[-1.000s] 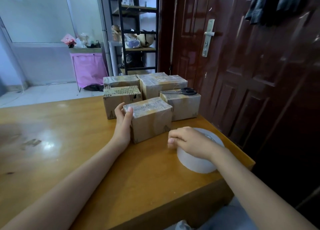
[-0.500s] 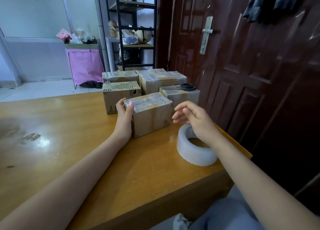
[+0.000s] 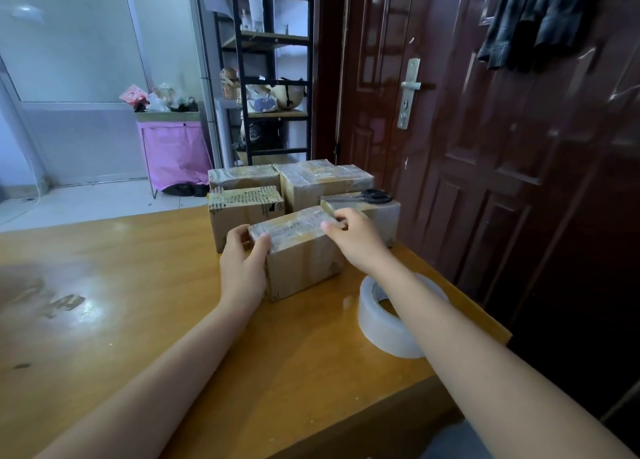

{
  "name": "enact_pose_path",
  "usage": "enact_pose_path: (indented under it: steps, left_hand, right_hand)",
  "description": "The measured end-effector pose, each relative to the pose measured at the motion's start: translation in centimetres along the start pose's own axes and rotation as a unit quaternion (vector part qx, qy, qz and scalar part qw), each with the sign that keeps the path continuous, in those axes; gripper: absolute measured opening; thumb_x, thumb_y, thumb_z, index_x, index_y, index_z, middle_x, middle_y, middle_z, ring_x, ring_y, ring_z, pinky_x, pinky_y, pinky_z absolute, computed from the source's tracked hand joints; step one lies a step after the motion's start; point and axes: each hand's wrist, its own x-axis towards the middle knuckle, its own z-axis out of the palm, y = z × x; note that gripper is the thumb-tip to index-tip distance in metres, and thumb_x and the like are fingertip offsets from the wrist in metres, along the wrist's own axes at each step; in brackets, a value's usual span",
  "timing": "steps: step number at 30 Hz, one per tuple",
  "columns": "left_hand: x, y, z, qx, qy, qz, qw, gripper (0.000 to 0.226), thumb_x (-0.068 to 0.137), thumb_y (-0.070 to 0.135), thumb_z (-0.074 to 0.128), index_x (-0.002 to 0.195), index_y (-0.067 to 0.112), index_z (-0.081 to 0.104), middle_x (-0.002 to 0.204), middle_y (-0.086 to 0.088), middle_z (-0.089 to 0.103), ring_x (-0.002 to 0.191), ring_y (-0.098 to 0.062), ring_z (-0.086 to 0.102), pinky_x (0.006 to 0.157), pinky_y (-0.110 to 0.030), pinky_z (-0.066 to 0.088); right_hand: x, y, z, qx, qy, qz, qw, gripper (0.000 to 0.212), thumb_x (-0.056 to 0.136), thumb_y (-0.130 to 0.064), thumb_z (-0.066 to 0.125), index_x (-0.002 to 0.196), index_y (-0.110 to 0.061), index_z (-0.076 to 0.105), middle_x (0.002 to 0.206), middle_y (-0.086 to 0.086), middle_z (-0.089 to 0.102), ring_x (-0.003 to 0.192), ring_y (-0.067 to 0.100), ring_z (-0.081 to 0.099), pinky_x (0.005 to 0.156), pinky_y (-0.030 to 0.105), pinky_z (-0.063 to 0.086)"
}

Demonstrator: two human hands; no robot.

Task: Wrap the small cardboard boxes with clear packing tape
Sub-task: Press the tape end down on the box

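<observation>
On the wooden table (image 3: 145,323), toward its far right corner, the nearest cardboard box (image 3: 301,261) stands with both hands on it. At its 9 o'clock side the left hand (image 3: 242,268) grips the box's left end, thumb lying over the taped top edge and the other fingers curled round the far side. At the box's 2 o'clock corner the right hand (image 3: 356,240) holds the top right edge, fingers bent close together over it; whether they pinch any tape end I cannot tell. At 5 o'clock from the box, just under the right forearm, the roll of clear tape (image 3: 388,323) lies flat on the table, apart from the box. Four more boxes cluster from 11 to 2 o'clock behind the held one: the torn-top box (image 3: 242,212), the far left box (image 3: 242,178), the large taped box (image 3: 322,181), and the right box (image 3: 384,216), which carries black-handled scissors (image 3: 375,196) on its top.
</observation>
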Motion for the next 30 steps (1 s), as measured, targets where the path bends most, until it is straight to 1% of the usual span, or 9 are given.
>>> enact_pose_path:
  steps: [2,6,11,14,16,18,22,26,30]
  left_hand:
    - [0.3,-0.1,-0.7,0.017,0.012,0.033,0.999,0.037,0.096,0.027,0.058,0.130,0.014,0.051,0.118,-0.003,0.059,0.113,-0.019,0.056,0.099,-0.045,0.048]
    - [-0.1,-0.2,-0.9,0.023,-0.001,0.076,0.997,0.039,0.096,0.024,0.060,0.132,0.015,0.050,0.119,-0.003,0.059,0.113,-0.020,0.056,0.096,-0.045,0.050]
    - [-0.2,0.4,-1.3,0.011,-0.038,0.194,0.980,0.051,0.085,0.043,0.058,0.131,0.025,0.044,0.125,0.006,0.053,0.117,-0.014,0.054,0.095,-0.041,0.051]
    - [-0.3,0.4,-2.0,0.082,-0.065,0.331,0.938,0.051,0.087,0.034,0.060,0.130,0.012,0.044,0.130,-0.002,0.050,0.122,-0.017,0.050,0.101,-0.035,0.045]
    - [-0.3,-0.1,-2.5,0.151,-0.082,0.423,0.890,0.042,0.087,0.027,0.061,0.123,0.010,0.047,0.128,-0.002,0.048,0.122,-0.020,0.048,0.103,-0.031,0.043]
    - [-0.2,-0.9,-3.1,0.204,-0.112,0.461,0.856,0.036,0.086,0.026,0.060,0.116,0.011,0.049,0.125,-0.004,0.049,0.119,-0.020,0.048,0.102,-0.025,0.041]
    - [-0.3,-1.4,-4.0,0.188,-0.128,0.412,0.882,0.036,0.085,0.029,0.061,0.112,0.007,0.053,0.113,-0.004,0.056,0.107,-0.013,0.054,0.093,-0.018,0.045]
    - [-0.5,-0.9,-3.7,0.066,-0.074,0.275,0.956,0.042,0.086,0.040,0.057,0.117,0.013,0.052,0.114,0.003,0.056,0.111,-0.009,0.054,0.096,-0.020,0.044]
    - [-0.1,-0.3,-3.1,0.051,-0.067,0.035,0.996,0.059,0.091,0.051,0.054,0.136,0.016,0.043,0.126,0.006,0.051,0.114,-0.008,0.049,0.095,-0.019,0.037]
  right_hand:
    - [0.0,0.3,0.2,0.008,-0.002,-0.019,1.000,0.046,0.100,-0.035,0.051,0.139,-0.011,0.047,0.141,0.007,0.045,0.128,0.022,0.045,0.099,0.031,0.038]
    - [-0.4,1.4,0.0,0.070,0.000,-0.042,0.997,0.041,0.097,-0.030,0.057,0.133,-0.012,0.052,0.133,0.006,0.049,0.120,0.017,0.048,0.092,0.023,0.038]
    - [-0.9,1.5,-0.2,0.152,0.018,-0.067,0.986,0.031,0.093,-0.018,0.062,0.122,-0.020,0.051,0.120,-0.001,0.051,0.101,0.001,0.049,0.074,0.004,0.041]
    - [-0.9,1.4,-0.4,0.198,0.002,-0.050,0.979,0.035,0.094,-0.016,0.061,0.126,-0.023,0.048,0.119,-0.007,0.048,0.104,0.002,0.047,0.082,0.012,0.044]
    - [-1.1,1.4,-0.6,0.208,-0.023,-0.028,0.977,0.027,0.098,-0.025,0.054,0.125,-0.025,0.048,0.120,-0.008,0.049,0.106,0.001,0.048,0.079,0.011,0.041]
    - [-1.1,1.6,-0.5,0.173,-0.028,-0.027,0.984,0.025,0.101,-0.037,0.047,0.116,-0.020,0.055,0.117,-0.001,0.054,0.106,0.010,0.051,0.081,0.021,0.039]
    - [-1.3,1.7,0.1,0.102,-0.026,-0.018,0.994,0.035,0.100,-0.046,0.041,0.081,-0.018,0.048,0.079,-0.005,0.045,0.072,0.008,0.044,0.064,0.024,0.031]
    - [-1.3,1.8,0.2,0.025,-0.047,-0.005,0.999,0.031,0.100,-0.044,0.043,0.104,-0.015,0.055,0.091,0.002,0.057,0.078,0.011,0.051,0.061,0.025,0.036]
    - [-1.2,1.8,0.2,0.032,-0.051,0.004,0.998,0.034,0.100,-0.043,0.045,0.113,-0.014,0.056,0.101,0.005,0.060,0.089,0.018,0.056,0.068,0.026,0.041]
